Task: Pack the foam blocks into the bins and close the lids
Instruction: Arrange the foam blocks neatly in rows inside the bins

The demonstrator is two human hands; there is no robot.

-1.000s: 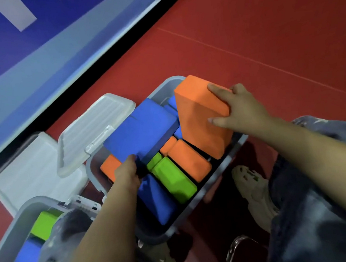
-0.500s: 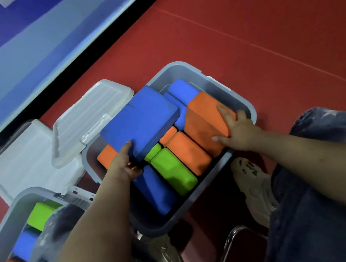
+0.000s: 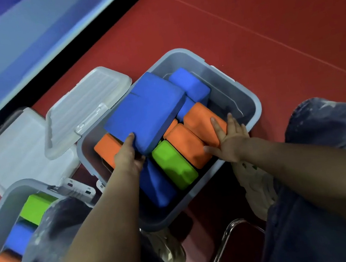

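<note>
Left hand (image 3: 128, 158) gripping near edge of large flat blue foam block (image 3: 145, 110), tilted atop grey plastic bin (image 3: 249, 102); right hand (image 3: 228, 139) pressing flat, fingers straight, on orange foam block (image 3: 201, 120).

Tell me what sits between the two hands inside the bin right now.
In the head view, a green block and an orange block lie side by side between the left hand and right hand.
</note>
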